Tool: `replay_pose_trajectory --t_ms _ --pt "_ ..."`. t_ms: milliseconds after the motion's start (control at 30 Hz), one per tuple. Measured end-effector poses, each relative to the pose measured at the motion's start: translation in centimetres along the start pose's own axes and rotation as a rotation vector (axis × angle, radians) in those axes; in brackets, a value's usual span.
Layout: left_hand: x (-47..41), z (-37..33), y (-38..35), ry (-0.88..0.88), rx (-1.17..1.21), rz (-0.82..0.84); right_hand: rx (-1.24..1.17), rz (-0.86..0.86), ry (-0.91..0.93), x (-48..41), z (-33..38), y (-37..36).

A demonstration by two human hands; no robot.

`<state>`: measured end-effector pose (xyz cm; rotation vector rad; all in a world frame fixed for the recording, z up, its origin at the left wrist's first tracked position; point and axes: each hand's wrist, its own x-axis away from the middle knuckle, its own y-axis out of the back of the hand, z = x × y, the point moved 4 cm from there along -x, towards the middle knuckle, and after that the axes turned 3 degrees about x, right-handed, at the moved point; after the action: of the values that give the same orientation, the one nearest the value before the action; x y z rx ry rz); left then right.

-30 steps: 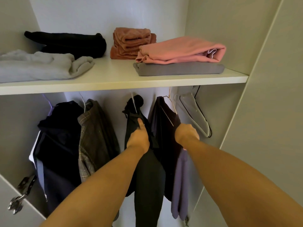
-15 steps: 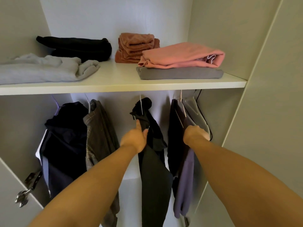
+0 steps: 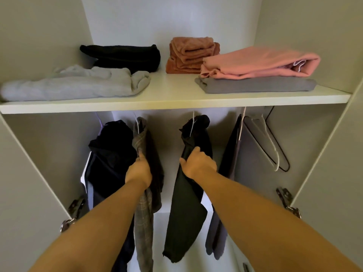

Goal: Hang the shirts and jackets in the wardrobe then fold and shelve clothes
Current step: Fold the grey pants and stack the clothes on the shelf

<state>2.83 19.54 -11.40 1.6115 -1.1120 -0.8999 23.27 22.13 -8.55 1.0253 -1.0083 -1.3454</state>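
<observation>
Nowhere legible writing; hands (image 3: 138, 170) on hung garments (image 3: 186, 193).

Single head-worn view, wide-angle, facing forward into an open wardrobe and tilted slightly down. Set close, at arm's reach: both forearms enter from the bottom edge, left hand (image 3: 138, 171) and right hand (image 3: 199, 165) meeting hanging clothes near frame centre. Shelf (image 3: 176, 99) seen from just above its front edge, running across from left side to right corner, top surface visible. Side walls bowed outward by the lens. Door hinges (image 3: 287, 203) caught at lower left and right. No second view to overlap.
</observation>
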Motion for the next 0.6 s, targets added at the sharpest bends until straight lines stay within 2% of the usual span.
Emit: replay_pose_trajectory --t_ms 167,267,400,500,600 --pt "0.5 -2.3 -0.6 -0.094 0.010 0.002 0.024 0.066 -0.045 -0.8 0.0 -1.6" --pt "0.8 -3.2 -1.1 -0.097 0.068 0.009 0.037 0.035 -0.040 -0.6 -0.1 -1.6" --pt "0.7 -3.1 -1.2 -0.077 0.038 0.028 0.093 -0.060 0.190 -0.1 1.6 -1.1" --pt "0.4 -2.2 -1.0 -0.062 -0.031 0.033 0.232 0.069 0.336 0.0 3.5 -1.4" --pt "0.1 -1.1 -0.8 -0.035 -0.078 0.035 0.320 0.211 0.333 0.1 4.1 -2.0"
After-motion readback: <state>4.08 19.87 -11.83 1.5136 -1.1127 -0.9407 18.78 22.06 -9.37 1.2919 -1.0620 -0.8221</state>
